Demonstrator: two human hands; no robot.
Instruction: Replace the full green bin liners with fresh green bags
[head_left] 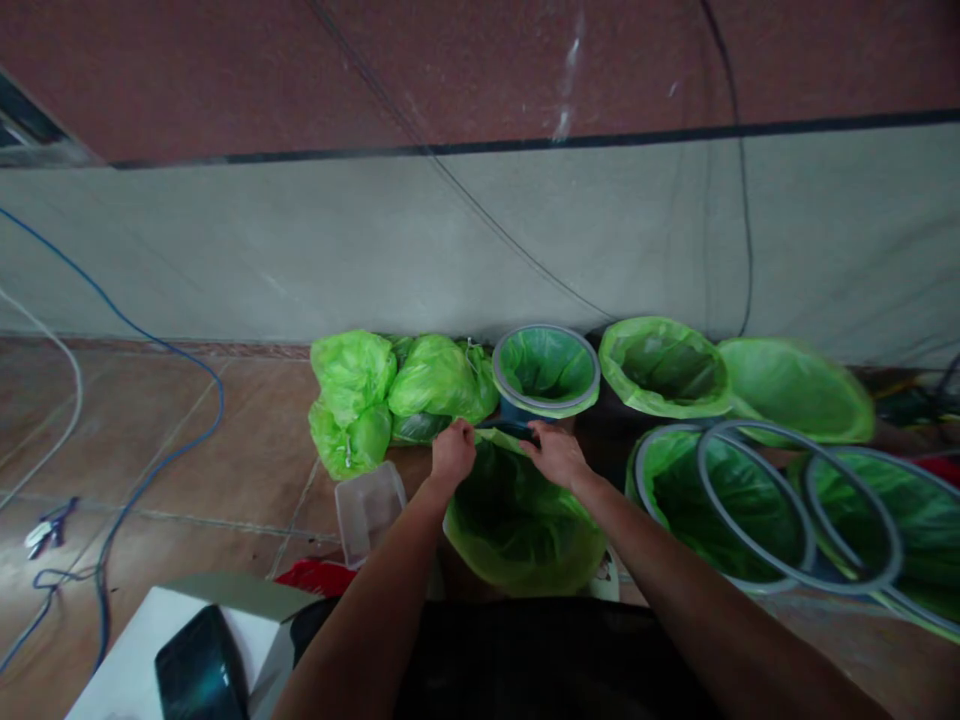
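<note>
A bin lined with a green plastic bag (pixel 517 525) stands on the floor right in front of me. My left hand (pixel 452 455) is closed on the far left edge of the bag's rim. At the far right edge of that same rim, my right hand (pixel 556 452) grips the bag with its fingers curled over it. A dark bin edge shows between the two hands. Just beyond stands another lined bin with a grey ring (pixel 546 371) round its top.
Tied green bags (pixel 390 395) lie to the left by the grey wall. More lined bins and loose grey rings (pixel 757 500) fill the right. A clear plastic container (pixel 369 510), a white box with a phone (pixel 199 665) and blue cable (pixel 150 470) are on the tiled floor at left.
</note>
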